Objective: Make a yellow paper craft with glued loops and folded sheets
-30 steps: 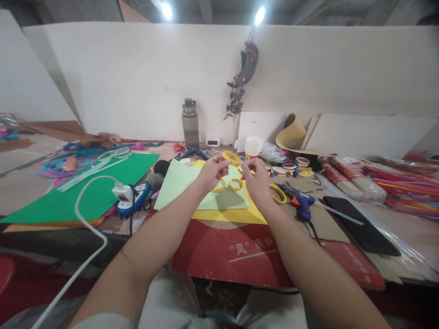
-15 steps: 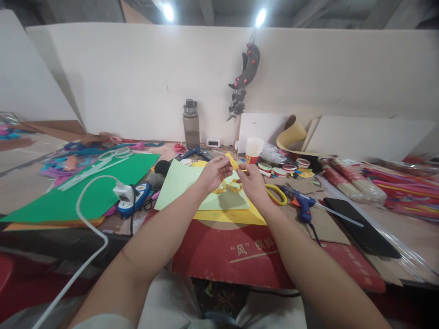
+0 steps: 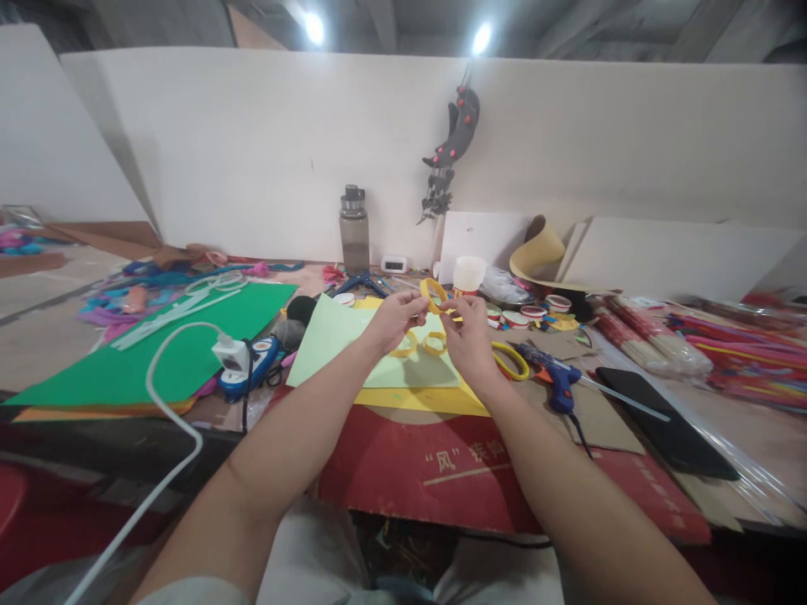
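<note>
A narrow yellow strip bent into a ring (image 3: 434, 297) is held up between both hands. My left hand (image 3: 396, 321) pinches its left side, and the fingers of my right hand (image 3: 467, 333) close on its right side. Below the hands, two more yellow rings lie on a pale green sheet (image 3: 328, 344): the left ring (image 3: 404, 344) is partly behind my left fingers, and the right ring (image 3: 435, 342) sits close to my right hand. Under the pale green sheet is a yellow sheet (image 3: 416, 400). Yellow-handled scissors (image 3: 512, 361) lie just right of my right wrist.
A blue glue gun (image 3: 558, 378) and a black phone (image 3: 661, 420) lie to the right. On the left are a green sheet (image 3: 189, 344) and a power strip (image 3: 249, 370) with a white cable. A bottle (image 3: 354, 231) and a paper cup (image 3: 468, 276) stand at the back.
The yellow strip between my hands, earlier seen as a flat slanted band, now shows as a round loop with its opening facing me. My hands have barely shifted.
</note>
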Action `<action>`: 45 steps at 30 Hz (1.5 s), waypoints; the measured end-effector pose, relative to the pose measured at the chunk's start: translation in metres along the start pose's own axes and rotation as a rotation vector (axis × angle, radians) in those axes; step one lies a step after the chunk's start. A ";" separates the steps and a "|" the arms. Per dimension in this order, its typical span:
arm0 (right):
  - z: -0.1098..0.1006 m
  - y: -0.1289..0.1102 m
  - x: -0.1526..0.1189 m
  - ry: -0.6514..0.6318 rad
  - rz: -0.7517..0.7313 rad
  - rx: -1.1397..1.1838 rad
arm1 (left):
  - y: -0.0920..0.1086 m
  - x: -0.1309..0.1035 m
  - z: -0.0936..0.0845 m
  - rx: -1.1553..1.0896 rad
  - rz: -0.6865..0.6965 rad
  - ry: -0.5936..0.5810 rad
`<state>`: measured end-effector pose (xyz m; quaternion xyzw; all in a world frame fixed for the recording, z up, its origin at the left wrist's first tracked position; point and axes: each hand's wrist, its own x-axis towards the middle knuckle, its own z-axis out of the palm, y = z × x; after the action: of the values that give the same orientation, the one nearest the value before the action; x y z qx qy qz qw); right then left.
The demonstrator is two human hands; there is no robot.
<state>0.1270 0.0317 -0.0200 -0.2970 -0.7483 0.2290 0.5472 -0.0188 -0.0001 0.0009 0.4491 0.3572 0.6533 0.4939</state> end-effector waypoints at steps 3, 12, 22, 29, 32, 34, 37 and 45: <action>-0.002 -0.004 0.000 0.034 0.019 0.004 | -0.002 0.002 -0.002 0.022 0.027 0.032; 0.000 0.012 0.003 0.086 0.198 0.166 | -0.002 0.005 -0.009 -0.041 0.040 0.027; 0.004 0.008 0.005 0.047 0.431 0.573 | 0.002 -0.004 -0.002 0.025 -0.090 -0.183; 0.003 0.009 0.007 0.059 0.419 0.552 | 0.003 -0.007 0.001 0.064 -0.111 -0.228; 0.003 0.009 0.007 0.061 0.408 0.542 | 0.003 -0.008 0.001 0.071 -0.124 -0.247; 0.003 0.008 0.007 0.049 0.401 0.531 | 0.004 -0.008 0.002 0.067 -0.125 -0.263; 0.003 0.008 0.007 0.049 0.385 0.516 | 0.004 -0.008 0.002 0.057 -0.118 -0.270; 0.000 0.007 0.007 0.076 0.354 0.452 | 0.001 -0.011 0.006 0.036 -0.148 -0.268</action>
<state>0.1270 0.0411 -0.0199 -0.3017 -0.5939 0.4705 0.5786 -0.0120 -0.0107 0.0014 0.5135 0.3316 0.5429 0.5758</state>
